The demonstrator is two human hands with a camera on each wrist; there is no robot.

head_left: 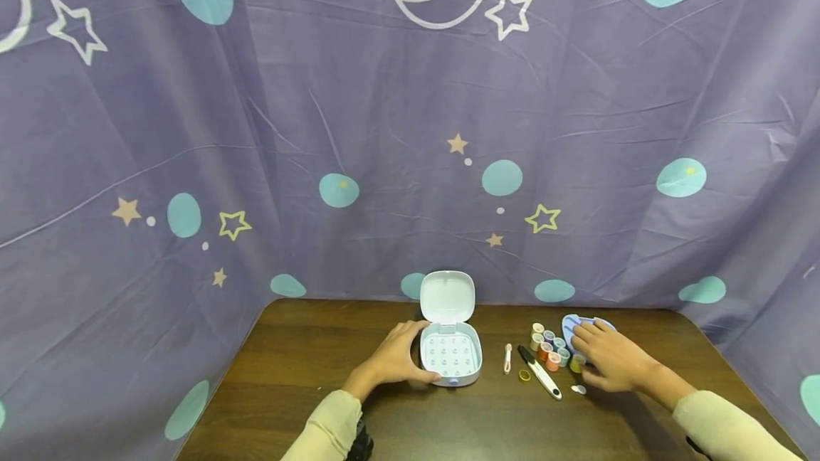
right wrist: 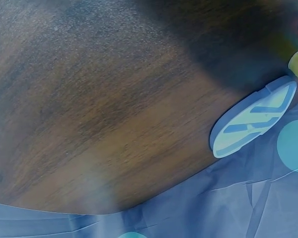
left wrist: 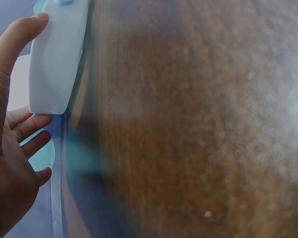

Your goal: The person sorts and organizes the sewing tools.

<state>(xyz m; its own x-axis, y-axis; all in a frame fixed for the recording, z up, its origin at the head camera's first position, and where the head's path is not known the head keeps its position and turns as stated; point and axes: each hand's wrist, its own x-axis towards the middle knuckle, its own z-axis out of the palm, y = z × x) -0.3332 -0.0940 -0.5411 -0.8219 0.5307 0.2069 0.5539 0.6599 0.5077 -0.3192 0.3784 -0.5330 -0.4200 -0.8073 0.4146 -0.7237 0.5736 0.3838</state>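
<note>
A small white box (head_left: 450, 352) stands on the table, its lid (head_left: 448, 297) raised at the back and rows of small pegs inside. My left hand (head_left: 399, 358) holds it at the left side, thumb on the front wall and fingers around the side. The left wrist view shows the thumb pressed on the box (left wrist: 59, 59) and some fingertips touching its end. My right hand (head_left: 608, 354) hovers over a light-blue tray (head_left: 569, 324), fingers spread, beside a yellow-green spool (head_left: 577, 363). In the right wrist view the tray (right wrist: 253, 119) shows slanted dividers; most of that hand is out of frame.
Several small thread spools (head_left: 545, 351) cluster left of the right hand. A black-and-white slim tool (head_left: 540, 372), a yellow ring (head_left: 524, 375), a white bundle (head_left: 507, 359) and a small white piece (head_left: 579, 389) lie nearby. A purple curtain (head_left: 384, 126) hangs behind the table.
</note>
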